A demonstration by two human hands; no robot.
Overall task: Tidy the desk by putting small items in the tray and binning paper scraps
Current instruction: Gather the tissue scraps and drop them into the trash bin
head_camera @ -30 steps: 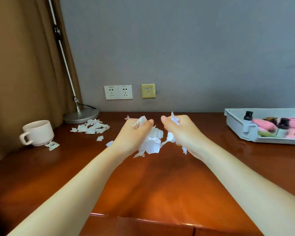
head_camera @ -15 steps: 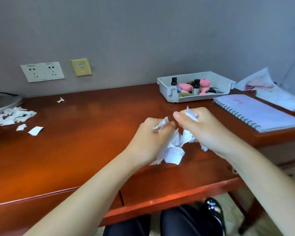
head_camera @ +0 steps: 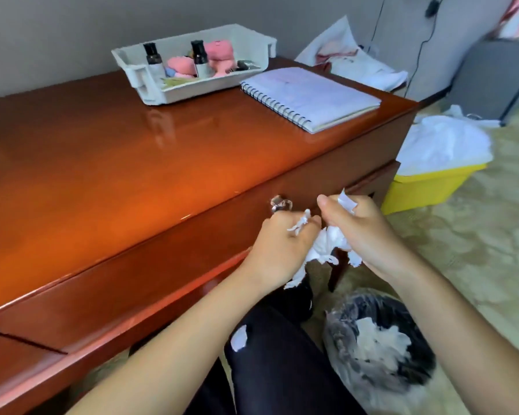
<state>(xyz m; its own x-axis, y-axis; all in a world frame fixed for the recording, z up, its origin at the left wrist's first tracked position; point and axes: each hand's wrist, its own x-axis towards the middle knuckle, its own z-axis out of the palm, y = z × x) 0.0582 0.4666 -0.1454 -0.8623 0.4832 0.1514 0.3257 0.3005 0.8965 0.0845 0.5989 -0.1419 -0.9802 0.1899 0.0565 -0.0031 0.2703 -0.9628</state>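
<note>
White scraps point(head_camera: 324, 250) bunched between left hand point(head_camera: 282, 250) and right hand point(head_camera: 361, 232), both clenched on them, off the worktop point(head_camera: 132, 163) edge, above the lined bin point(head_camera: 378, 339). Tray point(head_camera: 150, 85) with bottles at back, beside a notebook point(head_camera: 312, 97).

The glossy wooden desk point(head_camera: 132, 175) carries a white tray point(head_camera: 138, 76) and, beside it, a spiral notebook point(head_camera: 312, 94).

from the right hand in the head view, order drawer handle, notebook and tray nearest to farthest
1. Drawer handle, on the desk front, just left of the right hand.
2. Notebook, on the desktop's right end.
3. Tray, at the back edge.
</note>
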